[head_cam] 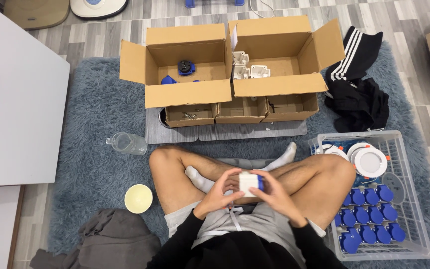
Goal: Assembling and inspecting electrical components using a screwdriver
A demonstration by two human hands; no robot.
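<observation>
Gripping a boxy white-and-blue plastic part (251,182), both hands, left (220,194), right (274,195), clamped together, shaggy grey rug (95,169)

Blue caps (368,217), grey shaggy rug (95,169)

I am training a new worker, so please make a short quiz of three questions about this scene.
1. True or false: both hands hold one small white and blue part.
2. Which cardboard box holds white parts: A the left, B the right?
3. What fills the near end of the clear crate?

Key:
1. True: left hand and right hand hold the part.
2. B, the right box.
3. Blue caps in the crate.
</observation>
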